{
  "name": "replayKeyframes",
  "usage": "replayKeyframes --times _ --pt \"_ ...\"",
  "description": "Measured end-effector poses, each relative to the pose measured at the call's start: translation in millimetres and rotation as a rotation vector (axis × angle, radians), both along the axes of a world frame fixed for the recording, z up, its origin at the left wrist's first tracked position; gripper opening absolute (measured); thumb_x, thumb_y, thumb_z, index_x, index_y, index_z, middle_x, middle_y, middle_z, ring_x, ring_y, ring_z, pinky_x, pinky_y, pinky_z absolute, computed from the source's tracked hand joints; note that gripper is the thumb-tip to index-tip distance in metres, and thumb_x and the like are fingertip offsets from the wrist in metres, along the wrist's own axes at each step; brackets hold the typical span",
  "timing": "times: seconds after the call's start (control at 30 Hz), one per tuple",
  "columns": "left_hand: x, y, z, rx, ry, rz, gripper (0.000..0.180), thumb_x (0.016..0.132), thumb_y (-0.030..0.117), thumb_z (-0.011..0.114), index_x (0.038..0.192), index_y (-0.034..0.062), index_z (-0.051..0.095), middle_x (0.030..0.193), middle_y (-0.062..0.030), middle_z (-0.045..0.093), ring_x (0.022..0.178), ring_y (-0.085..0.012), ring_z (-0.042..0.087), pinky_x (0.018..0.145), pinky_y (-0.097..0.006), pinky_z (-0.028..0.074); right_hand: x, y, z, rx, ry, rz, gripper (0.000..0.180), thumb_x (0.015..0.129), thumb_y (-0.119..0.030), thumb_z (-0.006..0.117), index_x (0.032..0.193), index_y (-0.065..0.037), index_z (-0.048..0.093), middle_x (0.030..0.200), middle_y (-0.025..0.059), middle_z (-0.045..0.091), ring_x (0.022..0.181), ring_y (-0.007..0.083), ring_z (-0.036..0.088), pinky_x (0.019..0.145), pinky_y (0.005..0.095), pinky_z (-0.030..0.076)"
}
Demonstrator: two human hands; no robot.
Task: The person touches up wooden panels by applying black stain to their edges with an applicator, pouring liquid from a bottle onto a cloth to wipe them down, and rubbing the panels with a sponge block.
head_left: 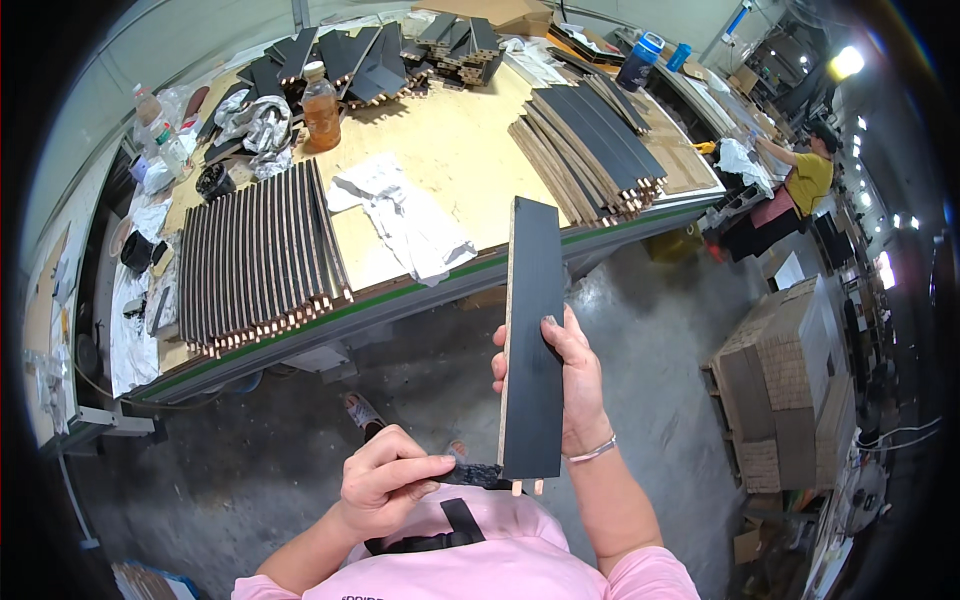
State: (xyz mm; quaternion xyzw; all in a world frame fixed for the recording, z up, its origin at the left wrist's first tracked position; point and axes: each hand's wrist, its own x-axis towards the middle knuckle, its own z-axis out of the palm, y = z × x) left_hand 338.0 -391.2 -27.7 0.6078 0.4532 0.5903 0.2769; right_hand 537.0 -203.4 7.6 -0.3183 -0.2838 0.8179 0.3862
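Fingers of the right hand (565,375) wrap a long black board with pale wooden edge and dowels (533,345), holding it upright for access. At eight o'clock, the left hand (385,480) pinches a dark crumpled rag (478,474) against its lower end.

A long plywood table (450,150) with a green edge crosses the upper half of the view. On its left part a row of dark slats (255,255) stands on edge, side by side, with pale pegs at their near ends. Just right of them lies a crumpled white cloth (405,215). A bottle of amber liquid (321,105) stands upright farther back, beside crumpled foil (262,122). A fanned stack of dark boards (590,145) lies on the right part. Beyond the table's right end a person in a yellow shirt (805,175) works. Cardboard boxes (785,380) sit on the grey floor (660,330) at right.
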Motion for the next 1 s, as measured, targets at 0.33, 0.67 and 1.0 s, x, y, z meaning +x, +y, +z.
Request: replayKeyframes --times 0.33,0.67,1.0 --pt "-1.3 7.6 -1.8 0.062 0.044 -0.012 0.047 0.076 -0.011 0.085 0.12 0.0047 0.086 0.089 -0.0042 0.067 0.075 -0.0205 0.059 0.065 -0.034 0.045 -5.4 -1.1 -2.4 0.0 0.019 0.045 0.025 0.117 -0.021 0.047 0.14 -0.01 0.048 0.112 0.0238 0.071 0.08 0.0325 0.077 0.065 0.0426 0.069" --pt "-2.2 5.7 -0.6 0.018 0.009 -0.064 0.045 0.075 -0.011 0.086 0.118 0.0047 0.087 0.089 -0.0048 0.069 0.077 -0.0205 0.061 0.067 -0.034 0.048 -4.8 -2.0 -0.3 -0.018 0.034 0.081 0.018 0.117 -0.019 0.047 0.132 -0.008 0.045 0.111 0.0235 0.072 0.079 0.0297 0.078 0.066 0.0418 0.069" --pt "-1.5 3.2 -3.0 -0.037 -0.048 -0.103 0.045 0.076 -0.01 0.086 0.119 0.0047 0.088 0.09 -0.0053 0.069 0.077 -0.0202 0.06 0.065 -0.034 0.047 -5.5 -5.3 1.9 0.003 0.006 0.102 0.018 0.117 -0.019 0.048 0.132 -0.009 0.044 0.11 0.0238 0.073 0.078 0.0301 0.078 0.065 0.0415 0.069"
